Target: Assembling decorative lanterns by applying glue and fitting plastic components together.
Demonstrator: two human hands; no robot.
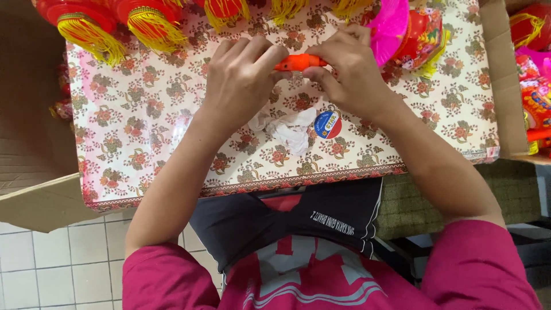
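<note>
While both hands meet above the floral-patterned table (143, 126), the small orange plastic piece (298, 62) sits pinched between the left hand (241, 80) fingers (270, 57) and right hand (350, 69) fingers, closed tight. Just below lie crumpled white paper (290, 129) and a round tape roll (328, 124). The cardboard box (505, 80) at right holds red lanterns (536, 97).

1. A small tube (299, 62) was held between the left hand (241, 80) and the right hand (350, 72), above the far half of a patterned board (143, 126).
2. A crumpled tissue (290, 131) was laid on the board, nearer the person than the hands.
3. A roll of tape (328, 124) was set just right of the tissue.
4. Tasselled lanterns (115, 26) were ranged along the board's far edge.
5. A cardboard box (502, 80) was placed right of the board, with more lanterns (534, 86) in it.
</note>
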